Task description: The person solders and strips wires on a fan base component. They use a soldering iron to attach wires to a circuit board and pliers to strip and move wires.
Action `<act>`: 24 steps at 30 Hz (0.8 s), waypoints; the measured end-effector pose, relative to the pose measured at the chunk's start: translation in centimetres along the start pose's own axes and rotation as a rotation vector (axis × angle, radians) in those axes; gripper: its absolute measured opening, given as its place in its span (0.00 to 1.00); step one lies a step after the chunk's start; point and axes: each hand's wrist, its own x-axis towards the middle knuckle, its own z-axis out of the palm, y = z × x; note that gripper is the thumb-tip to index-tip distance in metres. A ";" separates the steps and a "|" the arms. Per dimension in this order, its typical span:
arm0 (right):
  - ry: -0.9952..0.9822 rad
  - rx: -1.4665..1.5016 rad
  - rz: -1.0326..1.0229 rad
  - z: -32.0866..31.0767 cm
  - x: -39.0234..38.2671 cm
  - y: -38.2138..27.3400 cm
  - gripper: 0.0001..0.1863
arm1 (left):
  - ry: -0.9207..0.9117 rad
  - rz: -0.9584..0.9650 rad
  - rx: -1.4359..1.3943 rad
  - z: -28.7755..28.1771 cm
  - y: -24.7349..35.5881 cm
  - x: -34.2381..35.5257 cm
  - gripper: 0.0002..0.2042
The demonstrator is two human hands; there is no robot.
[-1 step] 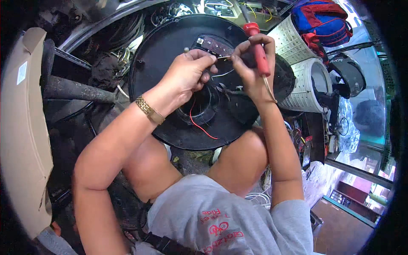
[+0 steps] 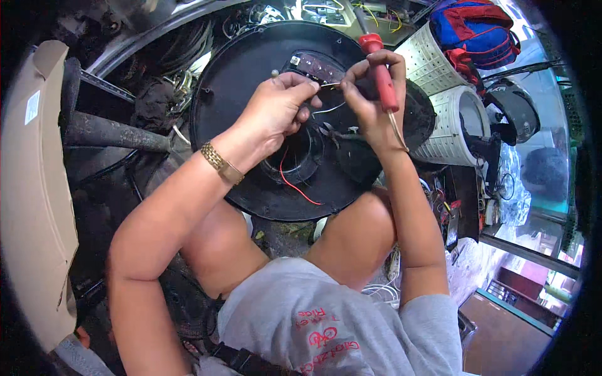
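Observation:
My left hand point(image 2: 283, 103) is closed, with thumb and finger pinching one end of a short thin wire point(image 2: 328, 84). My right hand point(image 2: 375, 94) pinches the other end between thumb and fingertip. That same hand also keeps hold of a soldering iron point(image 2: 384, 81) with a red handle, its metal shaft pointing away from me and its cord running down past the wrist. Beneath both hands lies a wide round black plastic housing point(image 2: 232, 75). A dark circuit board point(image 2: 316, 66) sits near its far side. A loose red wire point(image 2: 295, 183) comes out beside the housing's central ring.
At right stand white perforated baskets point(image 2: 448, 119), with a red and blue backpack point(image 2: 473, 31) above and a dark helmet point(image 2: 514, 109) beside them. A cardboard sheet point(image 2: 37, 194) rises at far left, near a dark metal tube point(image 2: 113, 131). Cable bundles lie behind the housing.

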 end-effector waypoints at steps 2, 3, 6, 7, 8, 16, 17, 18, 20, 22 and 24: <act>-0.017 0.029 -0.009 0.1 0.1 -0.1 0.23 | 0.029 0.029 0.021 0.0 0.0 -0.1 0.07; -0.010 -0.024 -0.045 0.2 0.2 -0.1 0.23 | 0.032 -0.010 -0.013 -0.2 0.1 -0.2 0.08; -0.010 -0.155 -0.140 0.5 0.2 0.0 0.22 | 0.031 -0.089 -0.034 0.0 0.7 -0.3 0.09; -0.018 -0.233 -0.197 0.5 0.2 0.1 0.22 | 0.028 -0.130 -0.023 0.1 0.9 -0.2 0.10; -0.019 -0.234 -0.195 0.6 0.2 0.2 0.22 | 0.028 -0.132 -0.024 0.2 0.9 0.0 0.10; -0.085 -0.399 -0.273 0.6 0.6 0.0 0.23 | 0.054 -0.183 -0.134 0.2 0.8 0.8 0.13; -0.086 -0.399 -0.272 0.6 0.6 0.0 0.23 | 0.053 -0.184 -0.127 0.2 0.8 0.7 0.13; -0.097 -0.406 -0.284 0.6 0.6 0.0 0.23 | 0.054 -0.184 -0.127 0.2 0.8 0.7 0.13; -0.108 -0.417 -0.295 0.6 0.6 0.1 0.22 | 0.069 -0.188 -0.118 0.4 0.8 0.8 0.14; -0.106 -0.378 -0.328 0.6 0.5 0.4 0.26 | 0.065 -0.186 -0.116 0.4 0.8 0.7 0.14; -0.110 -0.394 -0.356 0.7 0.6 0.4 0.26 | 0.062 -0.184 -0.114 0.3 0.9 0.6 0.15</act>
